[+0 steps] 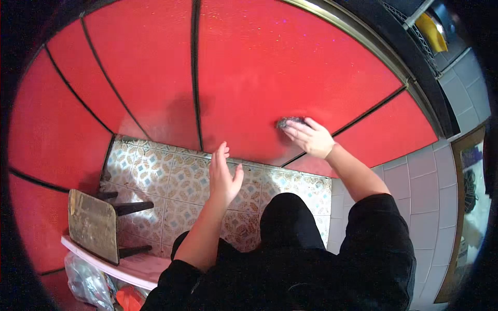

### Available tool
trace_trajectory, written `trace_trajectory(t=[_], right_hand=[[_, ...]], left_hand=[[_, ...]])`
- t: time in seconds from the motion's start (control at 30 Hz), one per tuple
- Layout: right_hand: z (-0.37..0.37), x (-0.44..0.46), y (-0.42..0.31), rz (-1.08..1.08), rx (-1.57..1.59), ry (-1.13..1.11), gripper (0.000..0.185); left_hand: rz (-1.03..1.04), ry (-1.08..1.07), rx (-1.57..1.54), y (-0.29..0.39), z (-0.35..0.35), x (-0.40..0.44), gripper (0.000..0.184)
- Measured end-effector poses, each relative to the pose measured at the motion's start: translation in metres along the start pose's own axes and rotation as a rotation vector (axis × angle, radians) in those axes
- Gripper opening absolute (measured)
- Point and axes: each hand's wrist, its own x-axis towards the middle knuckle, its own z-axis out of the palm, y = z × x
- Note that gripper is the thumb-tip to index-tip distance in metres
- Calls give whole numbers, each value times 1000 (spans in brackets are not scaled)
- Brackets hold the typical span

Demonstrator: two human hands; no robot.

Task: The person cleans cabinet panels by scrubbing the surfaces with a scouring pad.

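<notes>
My right hand presses a dark grey, speckled steel wool scrubber against the lower part of a red cabinet door. The fingers lie over the scrubber and hide part of it. Around it the red surface looks wet and slightly cloudy. My left hand hangs in the air to the left, fingers stretched and thumb apart, holding nothing. It is in front of the door's bottom edge and over the patterned floor.
A worn wooden stool stands at the left beside a pink ledge with plastic bags below. Patterned floor tiles lie under my knees. White wall tiles are on the right. A dark counter edge runs above the doors.
</notes>
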Motion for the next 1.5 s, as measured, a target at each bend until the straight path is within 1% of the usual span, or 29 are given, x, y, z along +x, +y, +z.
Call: trace_trajectory(t=[0.03,0.07,0.1,0.13,0.23,0.27,0.33,0.37,0.47,0.53,0.57,0.6,0.63,0.67,0.8,0.87,0.9,0.97,1.0,1.07,1.1,1.13,1.17,1.23,1.3,1.37,1.4,1.5], right_hand=[[-10,0,12,-14,3,15,34],[-26,-3,35,77,-47,78,34],[-51,1,60,185,-118,168,34],[-76,2,81,296,-245,307,34],[-78,-3,87,696,-620,624,30],[-31,-21,70,640,-432,537,29],[-12,-18,15,422,-86,91,31],[-10,-23,8,426,-86,95,31],[-1,-31,-2,38,-19,-6,37],[-15,-37,48,361,-146,177,40],[-39,-29,63,363,-131,171,40],[-68,-20,81,569,-289,378,41],[-83,-17,88,774,-455,586,43],[-72,-24,80,784,-452,581,43],[39,-73,-2,292,16,149,38],[57,-94,-45,32,56,-167,38],[56,-93,-41,29,61,-169,38],[43,-79,-16,61,46,-65,38],[22,-64,-2,58,63,-67,38],[-39,-23,36,383,-184,307,38],[-50,-17,43,496,-316,457,38],[-47,-16,43,554,-354,504,39],[-25,-24,34,507,-304,439,39],[40,-54,0,245,-52,194,41],[87,-83,-47,-30,148,-61,42],[109,-97,-74,-113,335,-293,45],[106,-92,-69,-118,340,-289,45],[56,-51,-29,44,159,-27,43]], left_hand=[[3,-7,0,0,3,1,67],[9,-21,5,1,4,2,67],[8,-37,10,2,6,-1,67],[7,-55,17,2,8,-4,68],[-3,-99,34,4,14,-7,68],[2,-107,39,4,16,-4,68],[-2,-116,29,6,18,-4,68],[-14,-128,22,6,19,-6,68],[-24,-137,15,3,19,-6,68],[-47,-134,8,1,18,-13,69],[-60,-143,13,1,17,-16,69],[-51,-141,14,2,18,-17,69],[-37,-139,13,2,18,-15,69],[-21,-138,12,3,18,-14,69],[-18,-128,18,8,18,-11,68],[-21,-128,23,8,21,-14,68],[-12,-126,29,8,22,-14,68],[-15,-125,43,5,24,-12,68],[-2,-132,37,6,25,-12,68],[19,-144,23,9,26,-15,68],[7,-147,27,11,27,-17,68],[12,-153,28,13,27,-18,68],[25,-156,30,14,26,-17,67],[38,-147,41,14,26,-13,67],[24,-149,25,14,27,-15,67],[13,-145,23,15,25,-17,67],[2,-161,18,16,24,-17,67],[-36,-198,7,18,22,-22,67]])
